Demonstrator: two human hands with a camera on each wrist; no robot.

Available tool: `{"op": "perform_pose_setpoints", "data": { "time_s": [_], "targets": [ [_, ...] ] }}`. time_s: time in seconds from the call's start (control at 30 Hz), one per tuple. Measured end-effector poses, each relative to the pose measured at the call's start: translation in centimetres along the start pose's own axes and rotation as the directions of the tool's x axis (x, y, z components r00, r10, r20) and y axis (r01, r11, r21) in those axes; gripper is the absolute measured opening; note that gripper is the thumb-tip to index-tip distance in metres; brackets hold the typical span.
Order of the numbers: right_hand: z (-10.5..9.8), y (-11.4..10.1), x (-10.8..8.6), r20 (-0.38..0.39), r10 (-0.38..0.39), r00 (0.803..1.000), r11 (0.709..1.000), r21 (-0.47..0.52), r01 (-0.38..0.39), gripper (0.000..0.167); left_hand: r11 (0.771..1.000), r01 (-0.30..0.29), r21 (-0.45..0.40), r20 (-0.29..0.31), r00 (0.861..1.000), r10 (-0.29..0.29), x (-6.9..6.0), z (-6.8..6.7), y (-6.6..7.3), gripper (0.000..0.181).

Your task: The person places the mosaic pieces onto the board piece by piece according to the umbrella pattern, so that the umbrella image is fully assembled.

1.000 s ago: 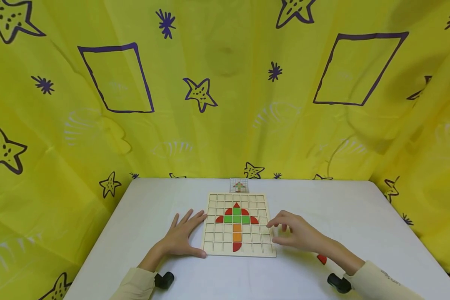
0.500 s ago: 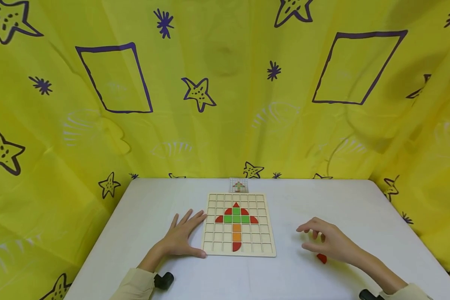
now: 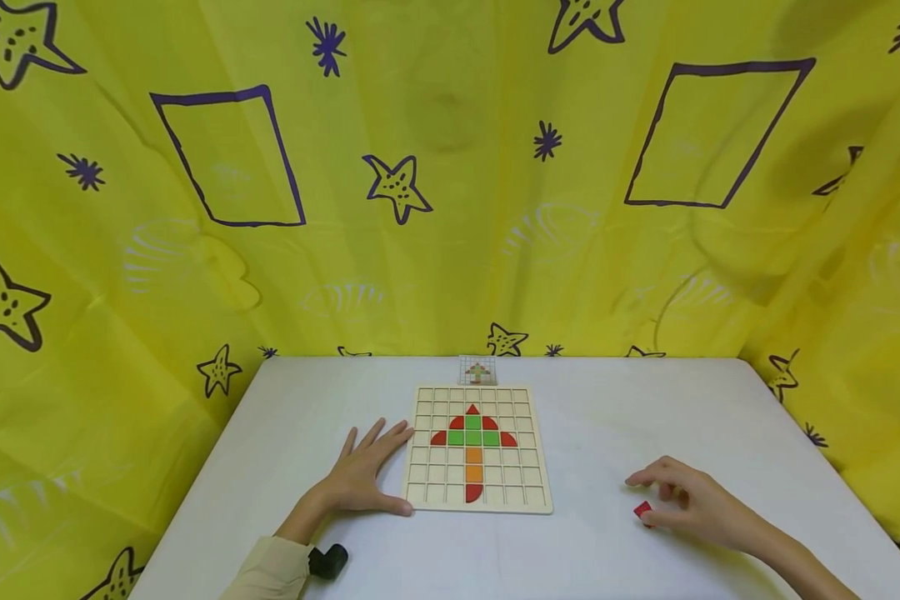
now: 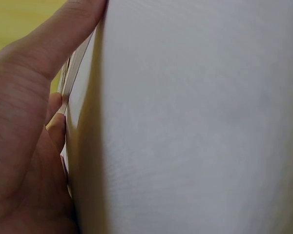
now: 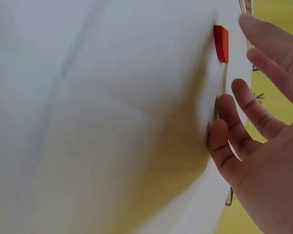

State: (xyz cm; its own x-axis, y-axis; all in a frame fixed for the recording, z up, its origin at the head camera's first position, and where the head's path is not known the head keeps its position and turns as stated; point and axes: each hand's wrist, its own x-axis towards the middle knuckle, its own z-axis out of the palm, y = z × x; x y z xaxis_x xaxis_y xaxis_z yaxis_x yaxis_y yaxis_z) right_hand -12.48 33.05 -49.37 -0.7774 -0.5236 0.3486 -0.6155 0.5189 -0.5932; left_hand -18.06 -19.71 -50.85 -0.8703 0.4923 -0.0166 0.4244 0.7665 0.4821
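A wooden grid board (image 3: 435, 477) lies flat on the white table, bearing red, green and orange pieces arranged in a tree-like or arrow shape. My left hand (image 3: 362, 477) rests beside it with fingers spread, its thumb and fingertips at the board's left edge. To the right of the board, my right hand (image 3: 701, 507) hovers low with fingers loosely bent around a red curved-edged piece (image 3: 642, 509) on the table. In the right wrist view that red piece (image 5: 220, 45) lies apart from the fingertips; the thumb partly covers it in the head view.
A small pattern card (image 3: 477, 370) with a similar figure stands behind the board, at the table's back edge. A yellow curtain (image 3: 450, 250) with drawn stars encloses the white table (image 3: 555, 554) at the back and sides.
My right hand has moved away from the board's right edge, rightward and nearer to me, down to the loose red piece. The left hand and the board have stayed put.
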Motion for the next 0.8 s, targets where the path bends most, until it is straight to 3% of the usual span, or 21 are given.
{"op": "perform_pose_setpoints", "data": {
  "time_s": [0.27,0.53,0.8],
  "targets": [
    [-0.5,0.3,-0.9,0.080,0.030,0.996,0.999,0.032,-0.033,0.030,1.000,-0.009,-0.014,-0.007,1.000,0.009,-0.1,0.0,0.0,0.118],
    [0.0,0.6,-0.7,0.048,0.134,0.990,0.991,-0.017,-0.134,0.023,1.000,0.002,-0.029,0.011,1.000,-0.002,-0.1,0.0,0.0,0.118],
    [0.8,0.5,-0.3,-0.034,0.107,0.994,0.991,-0.072,-0.109,0.033,1.000,-0.005,-0.011,0.000,1.000,0.005,0.0,0.0,0.0,0.118]
  ]
}}
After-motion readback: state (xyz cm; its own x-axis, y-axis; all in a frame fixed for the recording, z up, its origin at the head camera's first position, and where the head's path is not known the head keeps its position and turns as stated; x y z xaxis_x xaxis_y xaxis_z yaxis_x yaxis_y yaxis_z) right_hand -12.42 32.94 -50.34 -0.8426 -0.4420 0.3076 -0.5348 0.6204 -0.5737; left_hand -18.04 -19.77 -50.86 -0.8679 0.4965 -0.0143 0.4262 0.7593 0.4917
